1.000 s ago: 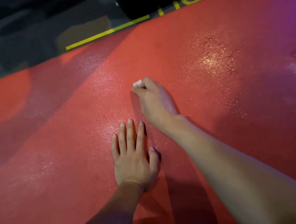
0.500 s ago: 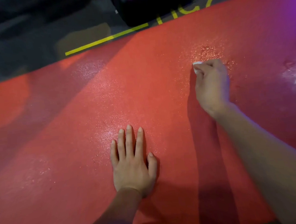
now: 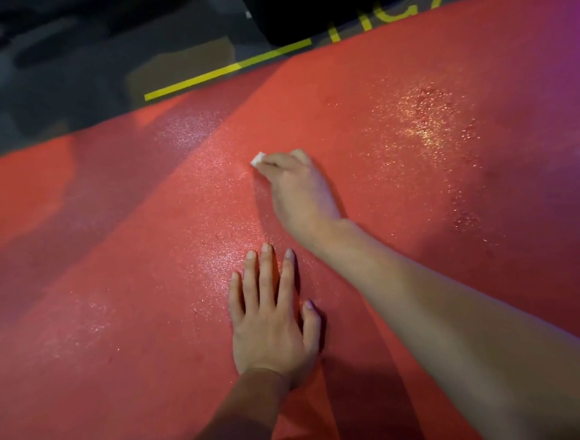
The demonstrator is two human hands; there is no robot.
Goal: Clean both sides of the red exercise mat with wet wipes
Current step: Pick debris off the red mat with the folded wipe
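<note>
Mostly, the big red exercise mat (image 3: 118,335) fills the view, lying flat on a dark floor (image 3: 65,63). Wet, shiny spots sparkle on the mat, most of all toward the far right. A yellow line (image 3: 193,80) is painted on the floor just past the mat's far edge, with more yellow marks beside it and a dark shape close by, too dim to tell what it is. The left hand (image 3: 268,328) rests flat on the mat near the person, with its fingers straight and spread a little. The right hand (image 3: 296,188) reaches farther out, fingers curled round a small white wet wipe (image 3: 257,159). Only a corner of the wipe pokes out past the fingertips, and it is pressed down on the mat.
</note>
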